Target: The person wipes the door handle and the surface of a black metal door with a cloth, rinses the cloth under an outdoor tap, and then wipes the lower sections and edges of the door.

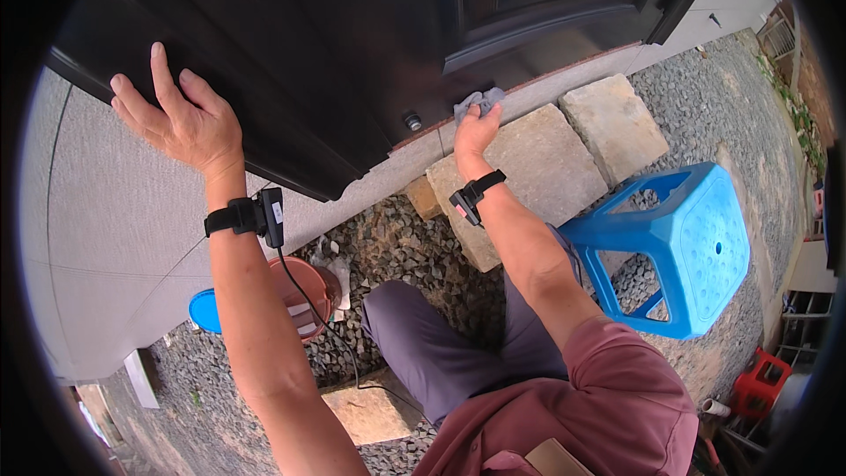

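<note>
My right hand presses a crumpled grey cloth against the bottom part of a dark panelled door. Left of the cloth, a small round metal fitting sticks out low on the door. My left hand is raised with its fingers spread, in front of the door frame on the left; whether its fingertips touch the surface I cannot tell. Nothing is in that hand. Both wrists wear black straps with small devices, and a cable runs down from the left one.
Stone slabs lie on gravel below the door. A blue plastic stool stands at right. Behind my left forearm are a reddish bucket and a blue lid. A red stool is farther off at lower right.
</note>
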Motion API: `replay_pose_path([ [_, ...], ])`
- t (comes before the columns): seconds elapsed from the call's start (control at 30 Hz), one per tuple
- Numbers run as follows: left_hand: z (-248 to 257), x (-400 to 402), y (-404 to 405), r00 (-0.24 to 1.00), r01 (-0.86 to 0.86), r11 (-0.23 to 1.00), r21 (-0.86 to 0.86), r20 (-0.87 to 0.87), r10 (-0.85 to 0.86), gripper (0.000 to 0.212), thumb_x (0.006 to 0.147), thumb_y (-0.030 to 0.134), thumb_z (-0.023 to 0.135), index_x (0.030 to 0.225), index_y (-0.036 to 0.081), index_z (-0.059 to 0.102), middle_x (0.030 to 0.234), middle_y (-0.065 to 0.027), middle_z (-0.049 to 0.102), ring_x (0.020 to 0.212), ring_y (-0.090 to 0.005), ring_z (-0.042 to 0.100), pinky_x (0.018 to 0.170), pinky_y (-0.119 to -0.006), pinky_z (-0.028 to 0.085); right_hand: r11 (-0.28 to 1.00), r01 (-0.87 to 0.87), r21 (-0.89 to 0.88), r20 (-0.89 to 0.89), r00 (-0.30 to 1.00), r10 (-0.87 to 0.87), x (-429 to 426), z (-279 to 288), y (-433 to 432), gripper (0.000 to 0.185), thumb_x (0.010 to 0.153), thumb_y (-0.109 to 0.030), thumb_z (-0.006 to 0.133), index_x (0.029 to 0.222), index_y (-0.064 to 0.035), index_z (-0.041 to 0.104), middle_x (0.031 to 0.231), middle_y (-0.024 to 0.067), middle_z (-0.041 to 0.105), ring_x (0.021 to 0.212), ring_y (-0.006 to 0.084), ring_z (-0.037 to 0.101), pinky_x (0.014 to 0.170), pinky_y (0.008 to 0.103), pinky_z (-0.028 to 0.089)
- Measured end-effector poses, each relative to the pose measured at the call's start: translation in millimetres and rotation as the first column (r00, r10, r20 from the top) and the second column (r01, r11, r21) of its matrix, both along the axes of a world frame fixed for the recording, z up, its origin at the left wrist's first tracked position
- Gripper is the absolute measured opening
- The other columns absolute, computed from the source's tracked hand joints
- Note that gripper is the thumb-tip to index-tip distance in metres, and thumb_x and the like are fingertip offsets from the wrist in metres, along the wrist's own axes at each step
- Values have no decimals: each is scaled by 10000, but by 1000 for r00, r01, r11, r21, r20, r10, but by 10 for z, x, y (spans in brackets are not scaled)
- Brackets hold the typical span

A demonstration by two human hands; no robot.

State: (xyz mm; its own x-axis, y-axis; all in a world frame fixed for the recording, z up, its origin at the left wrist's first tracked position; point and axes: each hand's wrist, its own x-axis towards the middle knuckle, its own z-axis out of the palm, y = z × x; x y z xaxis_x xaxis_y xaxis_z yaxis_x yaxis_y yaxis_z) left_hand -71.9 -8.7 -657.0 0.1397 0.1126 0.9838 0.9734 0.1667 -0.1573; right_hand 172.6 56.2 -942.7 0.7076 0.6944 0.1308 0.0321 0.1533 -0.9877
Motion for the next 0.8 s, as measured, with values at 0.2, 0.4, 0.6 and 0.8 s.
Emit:
replay_pose_path([
  [0.2,6,9,43,1000,17,1000,12,-9,-17,421,968,230,540,1388,261,526,1528,-107,245,1440,-370,220,1175,-488,279,986,-156,52,284,949,135,-619,-51,-470,512,793,36,581,1291,67,466,1215,294,533,1152,457,501,1003,465,397],
  [0.4,-22,-79,-10,999,34,999,15,-7,-34,429,960,238,544,1388,268,527,1528,-105,255,1448,-368,213,1174,-479,279,850,-522,-70,240,818,522,-795,217,-1043,476,751,81,575,1220,28,507,1196,246,524,1114,419,522,948,440,440],
  [0.6,-53,-118,66,999,34,999,24,6,-34,445,941,244,573,1381,299,532,1533,-94,261,1436,-376,236,1165,-468,288,765,-581,279,735,642,220,-570,657,-646,460,689,115,589,1116,-50,634,1112,153,544,1016,369,534,908,439,469],
  [0.8,1,-34,83,996,84,994,63,-22,-83,420,952,246,561,1370,283,547,1501,-106,301,1417,-356,272,1181,-481,261,824,-523,-216,784,410,466,-301,-531,-663,430,695,83,628,1101,-55,652,1092,147,579,980,362,587,807,442,523],
])
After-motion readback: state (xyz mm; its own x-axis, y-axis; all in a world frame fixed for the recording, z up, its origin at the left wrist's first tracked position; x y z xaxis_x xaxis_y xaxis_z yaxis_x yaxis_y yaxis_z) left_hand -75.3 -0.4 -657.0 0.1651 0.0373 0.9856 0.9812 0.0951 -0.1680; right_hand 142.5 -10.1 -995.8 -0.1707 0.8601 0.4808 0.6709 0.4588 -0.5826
